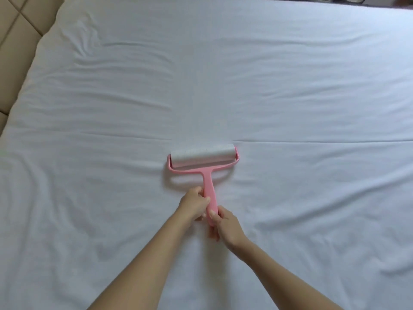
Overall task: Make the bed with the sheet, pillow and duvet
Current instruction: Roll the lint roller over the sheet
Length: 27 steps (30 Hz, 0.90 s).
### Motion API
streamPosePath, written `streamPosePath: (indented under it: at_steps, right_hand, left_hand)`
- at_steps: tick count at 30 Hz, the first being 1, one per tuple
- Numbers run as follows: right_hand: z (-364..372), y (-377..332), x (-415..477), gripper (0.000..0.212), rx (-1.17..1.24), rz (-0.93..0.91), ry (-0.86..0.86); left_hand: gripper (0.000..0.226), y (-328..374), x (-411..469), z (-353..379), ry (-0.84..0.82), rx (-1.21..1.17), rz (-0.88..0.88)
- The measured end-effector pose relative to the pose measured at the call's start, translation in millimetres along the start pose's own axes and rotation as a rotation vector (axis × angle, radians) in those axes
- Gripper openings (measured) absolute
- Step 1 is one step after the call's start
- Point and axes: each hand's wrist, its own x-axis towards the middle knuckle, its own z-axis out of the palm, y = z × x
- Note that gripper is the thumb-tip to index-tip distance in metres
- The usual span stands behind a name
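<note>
A white sheet (290, 90) covers the whole bed, with shallow wrinkles on the left and along a crease across the middle. On it lies a pink lint roller (209, 177) with a wide white roll, its roll pressed on the sheet at the centre. My left hand (194, 203) grips the upper part of the pink handle. My right hand (225, 224) grips the handle's lower end, just below the left hand. No pillow or duvet is in view.
A beige padded headboard (15, 41) runs along the left edge of the bed. Dark objects, too cut off to name, sit past the far edge at the top right.
</note>
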Motion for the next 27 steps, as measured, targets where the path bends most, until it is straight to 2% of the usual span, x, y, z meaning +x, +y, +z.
streamPosePath:
  at_steps: [4,9,12,15,21,27]
  right_hand:
    - [-1.9,32.8,-34.4,0.026,-0.094,-0.008,-0.073]
    - [-3.1,53.7,-83.3,0.032,-0.207,-0.071,-0.102]
    - [-6.5,54.4,-110.6,0.036,-0.199,-0.099,-0.148]
    - [-12.2,48.9,-129.3,0.033,-0.175,-0.113,-0.169]
    - [4.2,10.5,-135.3,0.027,-0.177,-0.187,-0.155]
    - [72.1,-31.6,-116.3,0.027,-0.105,-0.197,-0.123]
  left_hand:
    - [0.012,-25.1,-33.2,27.5,-0.008,0.049,-0.018]
    - [0.014,-45.5,-75.6,51.2,-0.015,-0.009,-0.043]
    - [0.019,-48.9,-103.7,55.6,0.008,-0.02,-0.006]
    - [0.014,-45.3,-127.3,55.5,0.037,-0.043,0.041]
    - [0.014,-46.1,-146.3,27.2,0.187,-0.13,0.084]
    - [0.017,-69.1,-133.1,-44.2,0.264,-0.179,0.077]
